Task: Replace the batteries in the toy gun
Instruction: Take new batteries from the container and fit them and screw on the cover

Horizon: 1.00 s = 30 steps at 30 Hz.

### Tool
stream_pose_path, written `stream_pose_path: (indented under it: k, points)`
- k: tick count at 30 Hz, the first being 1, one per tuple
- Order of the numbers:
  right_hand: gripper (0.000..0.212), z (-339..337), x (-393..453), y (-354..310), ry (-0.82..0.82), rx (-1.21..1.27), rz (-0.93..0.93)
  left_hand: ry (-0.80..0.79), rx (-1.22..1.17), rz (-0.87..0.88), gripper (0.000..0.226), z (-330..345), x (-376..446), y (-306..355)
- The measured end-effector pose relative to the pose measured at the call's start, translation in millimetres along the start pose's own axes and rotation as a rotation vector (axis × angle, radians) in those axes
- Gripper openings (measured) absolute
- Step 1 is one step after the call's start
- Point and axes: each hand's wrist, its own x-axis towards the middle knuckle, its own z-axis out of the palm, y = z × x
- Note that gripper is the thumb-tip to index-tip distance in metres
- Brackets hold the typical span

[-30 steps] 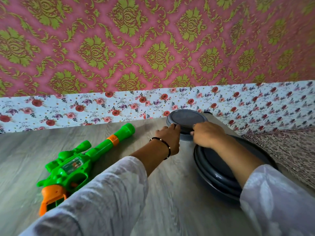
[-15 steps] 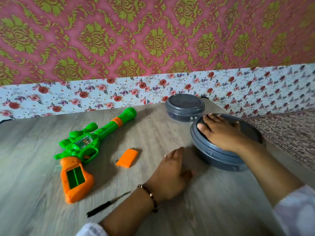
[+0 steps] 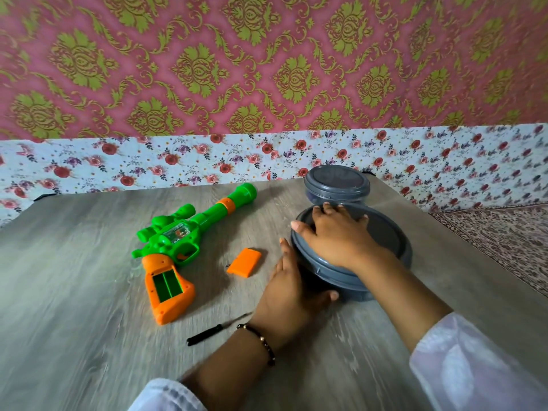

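Note:
The green and orange toy gun [image 3: 178, 238] lies on the table, its battery compartment [image 3: 167, 284] in the orange grip open and showing no batteries. Its orange cover [image 3: 244, 261] lies loose to the right, and a small black screwdriver [image 3: 207, 336] lies nearer me. A large grey lidded container [image 3: 388, 232] stands right of centre. My left hand [image 3: 289, 295] cups its left wall, thumb round the front. My right hand [image 3: 335, 235] lies arched on the lid, fingertips at the far rim and thumb on the left rim.
A smaller grey lidded container [image 3: 336, 182] stands just behind the large one, near the table's back edge. The wood-grain table [image 3: 74, 292] butts against a floral wall. A patterned cloth [image 3: 504, 232] lies beyond the table's right edge.
Both hands left the small container. The right settled on the large container's lid and slid to its rim; the left came back and closed against the container's side. The view tilted down.

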Motion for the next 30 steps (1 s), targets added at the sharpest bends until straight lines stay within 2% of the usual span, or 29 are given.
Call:
stream_pose_path:
  k: [5, 9, 14, 18, 21, 24, 27, 30]
  points:
    - [0.08, 0, 0, -18, 0.018, -0.008, -0.025, 0.103, -0.129, -0.002, 0.143, -4, 0, 0]
    - [0.081, -13, -21, -15, 0.023, -0.064, -0.144, 0.105, -0.184, 0.009, 0.154, -4, 0, -1]
    - [0.09, -16, -50, -1, -0.024, -0.175, -0.229, 0.104, -0.147, 0.019, 0.155, -2, 0, -4]
    - [0.096, -9, -58, 2, -0.055, -0.176, -0.221, 0.115, -0.122, 0.039, 0.131, -1, 1, -6]
    - [0.091, -8, -61, -1, -0.022, -0.179, -0.225, 0.127, -0.121, 0.058, 0.127, -1, 2, -7]
    - [0.079, -16, -64, -5, 0.046, -0.173, -0.244, 0.146, -0.11, 0.07, 0.126, -1, 4, -9]
    - [0.054, -23, -65, -12, 0.101, -0.192, -0.299, 0.169, -0.116, 0.08, 0.12, 0, 8, -12]
    - [0.034, -29, -68, -20, 0.09, -0.251, -0.383, 0.155, -0.12, 0.05, 0.128, -1, 7, -9]
